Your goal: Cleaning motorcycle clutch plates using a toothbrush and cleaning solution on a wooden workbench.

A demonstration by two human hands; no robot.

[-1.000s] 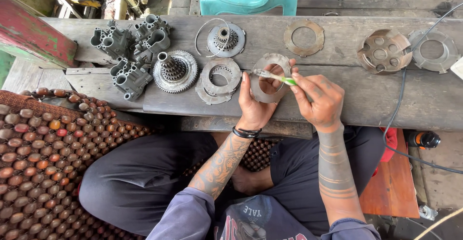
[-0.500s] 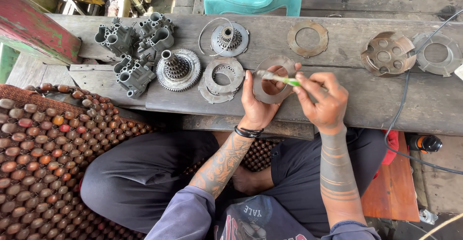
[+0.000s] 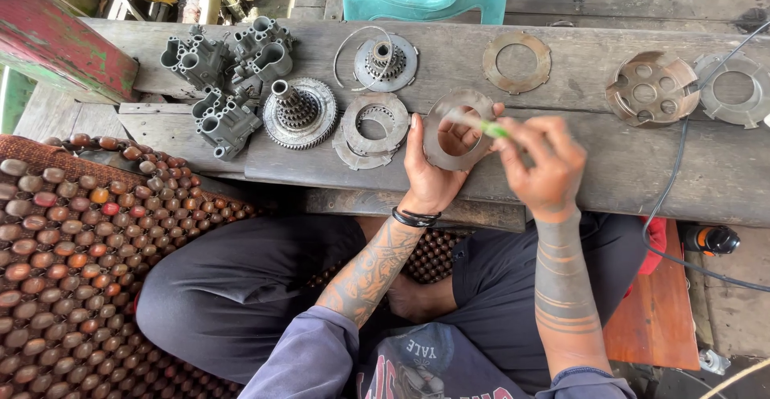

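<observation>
Head cam: looking straight down at a person sitting cross-legged in front of a low wooden bench (image 3: 561,182).
Left hand (image 3: 429,170): gripping a flat metal ring (image 3: 437,138), fingers wrapping around its left edge and thumb poking through the centre hole, holding it just above the bench's front plank.
Right hand (image 3: 545,162): pinching a thin green-handled tool (image 3: 491,128), tip going across the ring's face; it's blurry, so can't tell exactly what kind of tool it is.
Ring: sitting between both hands, tilted up a bit toward the camera.
Just left of it: two more rings (image 3: 370,126) lying stacked on the bench, and beside those a toothed gear plate (image 3: 301,112) with a hub sticking up.
Far left: grey cast housings (image 3: 228,70) piling together.
Back plank: another geared disc (image 3: 385,62), a bare rusty ring (image 3: 517,62), a holed plate (image 3: 651,88) and a grey plate (image 3: 734,88).
Left of the person: beaded mat (image 3: 72,255).
Right side: black cable (image 3: 682,198) running off the bench.
</observation>
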